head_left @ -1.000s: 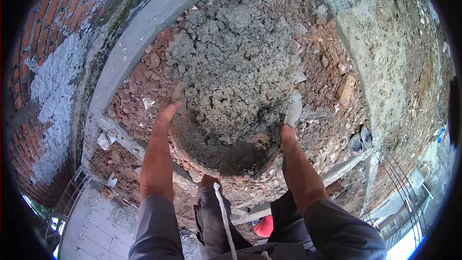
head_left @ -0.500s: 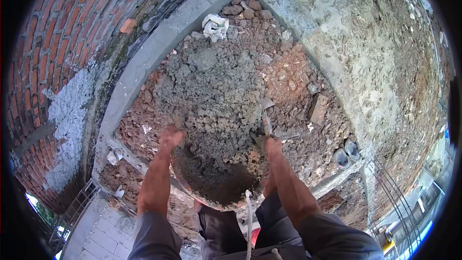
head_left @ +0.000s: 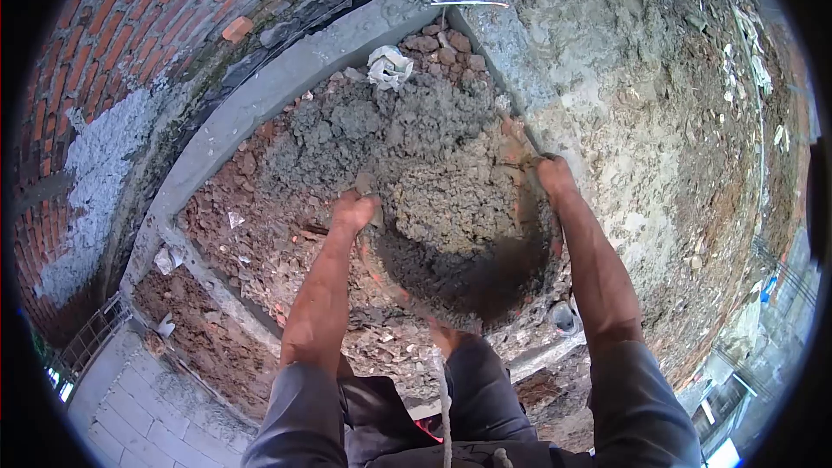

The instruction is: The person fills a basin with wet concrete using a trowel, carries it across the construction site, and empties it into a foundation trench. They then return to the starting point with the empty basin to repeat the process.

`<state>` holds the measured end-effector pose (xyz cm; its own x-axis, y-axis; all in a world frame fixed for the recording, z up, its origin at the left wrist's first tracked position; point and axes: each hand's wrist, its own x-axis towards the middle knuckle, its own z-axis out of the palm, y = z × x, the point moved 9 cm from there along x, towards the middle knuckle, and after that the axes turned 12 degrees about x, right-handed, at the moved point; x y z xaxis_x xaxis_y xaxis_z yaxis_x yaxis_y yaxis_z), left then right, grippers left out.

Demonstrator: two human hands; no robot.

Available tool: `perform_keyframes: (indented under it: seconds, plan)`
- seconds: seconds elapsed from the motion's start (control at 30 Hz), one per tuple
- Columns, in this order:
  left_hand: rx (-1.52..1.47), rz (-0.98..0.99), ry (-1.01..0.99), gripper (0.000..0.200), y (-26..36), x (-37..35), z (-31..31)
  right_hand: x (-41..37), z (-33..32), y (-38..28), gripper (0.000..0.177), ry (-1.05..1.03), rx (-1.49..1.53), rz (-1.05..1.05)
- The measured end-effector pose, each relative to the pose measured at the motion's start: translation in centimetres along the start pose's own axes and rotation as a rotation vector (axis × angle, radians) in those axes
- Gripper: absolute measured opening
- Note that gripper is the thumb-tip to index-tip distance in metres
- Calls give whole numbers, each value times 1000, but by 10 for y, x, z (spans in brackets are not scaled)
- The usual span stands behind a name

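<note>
In front of me is a round, mortar-crusted basin [head_left: 374, 270] with orange patches along its rim. A heap of wet grey concrete [head_left: 459, 208] fills much of it, and the near inside wall lies in dark shadow. My left hand [head_left: 354, 210] is closed on the basin's left edge. Over on the right edge, my right hand [head_left: 555, 177] grips the rim, farther forward than the left. Beyond the basin, more wet concrete [head_left: 334, 134] is spread over the rubble.
A low concrete border [head_left: 251, 113] frames the rubble, with a brick wall [head_left: 95, 61] behind it on the left. A crumpled white bag [head_left: 390, 67] lies near the far corner. Close to the basin's right side is a grey pipe end [head_left: 565, 319]. Rough ground [head_left: 659, 165] spreads right.
Both my hands have carried the basin to the right and forward, the right hand reaching farthest. The basin's rim shows more fully now. My view has shifted too.
</note>
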<state>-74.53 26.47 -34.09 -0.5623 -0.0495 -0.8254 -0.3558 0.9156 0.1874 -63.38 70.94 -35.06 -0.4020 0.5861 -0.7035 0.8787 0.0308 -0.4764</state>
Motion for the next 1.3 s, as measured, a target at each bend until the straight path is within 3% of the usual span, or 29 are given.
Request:
perform_keyframes:
  seconds: [0.13, 0.27, 0.33, 0.4, 0.43, 0.53, 0.63, 0.7, 0.77, 0.8, 0.87, 0.9, 0.93, 1.0, 1.07, 1.1, 1.13, 1.2, 1.3]
  plan:
    - [-156, 21, -39, 46, 7, 6, 51, -12, -13, -19, 43, 5, -31, 95]
    - [-152, -66, -115, 43, 9, -23, 88, -65, -9, -57, 35, 43, -611, -163]
    - [-194, -80, -235, 42, 4, -22, 109, -64, -4, -45, 32, -43, -724, -225]
    - [-99, -78, -340, 43, 5, -40, 112, -41, -7, 0, 31, -145, -814, -205]
    - [-30, -78, -326, 44, 1, -43, 117, -21, -1, 34, 29, -232, -958, -296]
    - [97, -66, -312, 45, -6, -52, 132, -64, -20, 5, 28, -188, -841, -202]
    - [22, -75, -356, 44, -4, -53, 149, -45, -19, 23, 27, -396, -1127, -395]
    - [109, 216, -431, 43, -31, 2, 222, -32, -31, -3, 27, -407, -1139, -360]
    - [-416, -39, -683, 37, -8, -28, 189, -8, -39, -32, 28, -473, -1163, -317]
    - [-490, -252, -740, 32, 13, -64, 152, -5, -44, -28, 30, -542, -1185, -278]
    - [-427, -354, -718, 32, 9, -69, 138, 2, -59, -17, 32, -459, -1028, -128]
    - [-417, -339, -736, 32, 13, -67, 136, 10, -64, -19, 33, -411, -951, -70]
    - [-401, -339, -755, 33, 9, -70, 135, -2, -57, -24, 32, -469, -1057, -132]
    - [-449, -342, -779, 34, -27, -80, 152, -28, -44, -11, 35, -649, -1097, -3]
    - [-606, -278, -750, 34, -62, -62, 186, -8, -42, 32, 37, -434, -893, -75]
    - [-495, -303, -686, 33, -57, -68, 176, -5, -48, 46, 38, -322, -795, -107]
    - [-478, -299, -703, 33, -56, -68, 171, -18, -43, 55, 40, -444, -917, -50]
    - [-441, -297, -737, 33, -55, -78, 154, -49, -66, 60, 36, -411, -799, 90]
    - [-383, -391, -645, 34, -32, -121, 84, -68, -77, 67, 37, -550, -825, 120]
